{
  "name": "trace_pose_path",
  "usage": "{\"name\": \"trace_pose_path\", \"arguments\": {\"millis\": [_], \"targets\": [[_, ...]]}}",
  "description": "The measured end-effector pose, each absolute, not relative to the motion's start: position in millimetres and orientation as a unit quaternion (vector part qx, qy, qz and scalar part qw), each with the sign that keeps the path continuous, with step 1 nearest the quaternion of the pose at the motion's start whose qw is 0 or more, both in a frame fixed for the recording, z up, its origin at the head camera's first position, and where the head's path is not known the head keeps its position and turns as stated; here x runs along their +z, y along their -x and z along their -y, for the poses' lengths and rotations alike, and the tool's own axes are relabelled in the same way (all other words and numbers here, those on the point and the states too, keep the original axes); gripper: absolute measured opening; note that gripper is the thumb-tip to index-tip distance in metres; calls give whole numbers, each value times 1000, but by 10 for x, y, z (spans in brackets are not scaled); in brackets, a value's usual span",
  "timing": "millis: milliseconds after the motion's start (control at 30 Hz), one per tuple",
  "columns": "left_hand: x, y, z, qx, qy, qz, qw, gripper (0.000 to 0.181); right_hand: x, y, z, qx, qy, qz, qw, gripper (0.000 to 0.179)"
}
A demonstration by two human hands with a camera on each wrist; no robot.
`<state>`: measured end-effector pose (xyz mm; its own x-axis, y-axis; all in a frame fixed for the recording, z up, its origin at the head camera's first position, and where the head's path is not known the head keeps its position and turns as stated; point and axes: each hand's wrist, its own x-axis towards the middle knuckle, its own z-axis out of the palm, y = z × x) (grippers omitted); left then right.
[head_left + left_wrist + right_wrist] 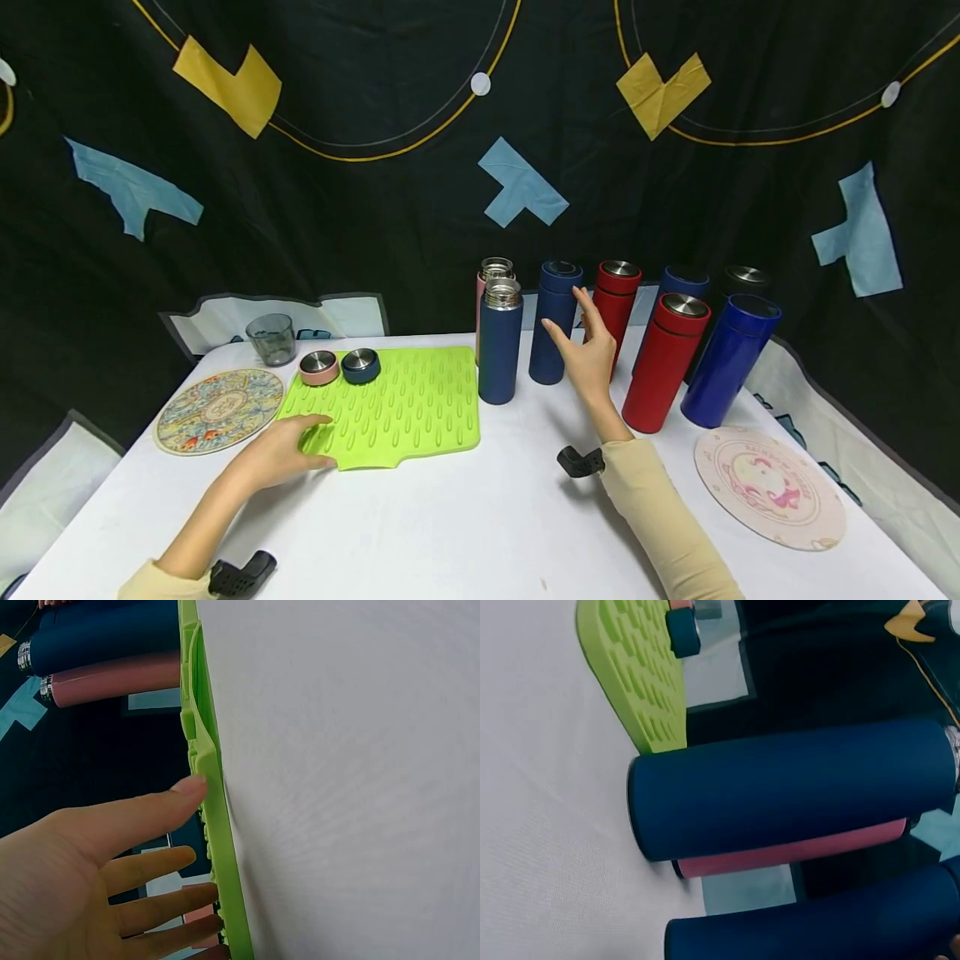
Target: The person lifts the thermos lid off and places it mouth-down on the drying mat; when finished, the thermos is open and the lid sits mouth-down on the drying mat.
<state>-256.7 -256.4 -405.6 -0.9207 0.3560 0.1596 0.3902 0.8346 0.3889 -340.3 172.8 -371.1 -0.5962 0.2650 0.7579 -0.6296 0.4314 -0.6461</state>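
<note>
My left hand is over the near left corner of a green drying mat, thumb and fingers spread; its thumb tip is close to the mat edge. A pink lid and a dark blue lid rest on the mat. My right hand is raised beside a lidded dark blue thermos, thumb and fingers apart; whether it touches is unclear. Left of that thermos is a lidless dark blue thermos, partly hiding a lidless pink one.
Two red thermoses stand to the right, with a bright blue one and darker ones behind. A pink round placemat lies front right. At left are a patterned round placemat and a grey glass cup.
</note>
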Motion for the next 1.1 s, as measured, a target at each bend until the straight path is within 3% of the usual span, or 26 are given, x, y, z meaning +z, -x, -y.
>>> {"name": "trace_pose_path", "arguments": {"millis": [133, 333, 533, 767, 1100], "targets": [[-4059, 2561, 2563, -208, 196, 957, 43, 64, -3760, 3480, -1764, 530, -95, 728, 425, 69], [-4069, 2566, 2567, -209, 194, 958, 39, 63, -3889, 3672, -1790, 535, -49, 756, 374, 81], [-4079, 2571, 2565, -207, 192, 959, 35, 63, -3981, 3825, -1795, 526, -55, 779, 336, 87], [-4048, 2571, 2562, -205, 207, 956, 38, 64, -4019, 3848, -1768, 527, -50, 769, 358, 80], [-4021, 2539, 2624, -215, 223, 951, 0, 70, -4061, 3703, -1782, 530, -49, 748, 396, 82]]}}
